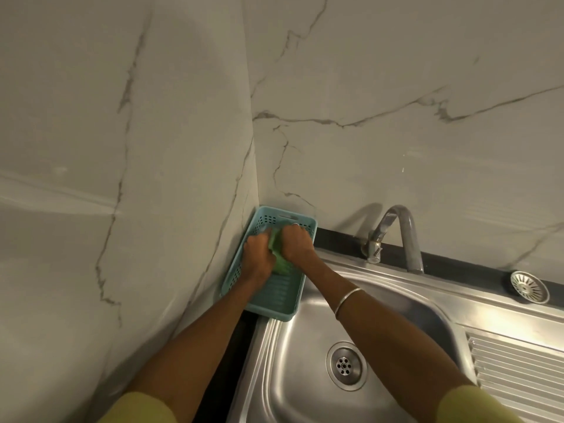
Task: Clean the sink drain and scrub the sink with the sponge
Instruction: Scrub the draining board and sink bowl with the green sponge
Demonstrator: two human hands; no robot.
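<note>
Marble walls meet in a corner; a basket [268, 288] fills it beside the sink [305, 346]. Left hand [258, 250] and right hand [297, 241] both grip the sponge [279, 257] inside the basket, fingers curled, drain [345, 365] well clear below.

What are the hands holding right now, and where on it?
Both hands, left and right, grip the green sponge by its upper end, over the basket.

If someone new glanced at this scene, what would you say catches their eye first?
Both hands, left hand and right hand, meet over a green sponge inside the teal basket in the wall corner. Below lies the steel sink with its drain uncovered; the strainer sits on the ledge at right.
</note>
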